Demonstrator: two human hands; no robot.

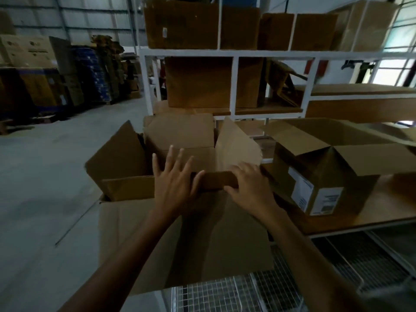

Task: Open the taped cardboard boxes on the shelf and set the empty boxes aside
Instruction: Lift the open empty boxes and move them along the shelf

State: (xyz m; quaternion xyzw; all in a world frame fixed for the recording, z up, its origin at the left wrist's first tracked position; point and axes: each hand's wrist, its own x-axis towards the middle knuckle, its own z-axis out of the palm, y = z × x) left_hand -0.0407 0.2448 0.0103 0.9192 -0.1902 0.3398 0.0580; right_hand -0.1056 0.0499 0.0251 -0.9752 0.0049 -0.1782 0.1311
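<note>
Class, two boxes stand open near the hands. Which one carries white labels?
The open box on the right, resting on the wooden shelf; the nearer box shows only plain cardboard.

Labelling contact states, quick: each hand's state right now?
Left hand: open, fingers spread, thumb touching the near flap of the open box.
Right hand: fingers curled over that same flap, gripping it.

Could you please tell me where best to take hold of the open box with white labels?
Grip the labelled box by its walls, below the splayed flaps, one hand either side of the near corner that faces you. The flaps hang loose and would probably bend; the walls look firm.
</note>
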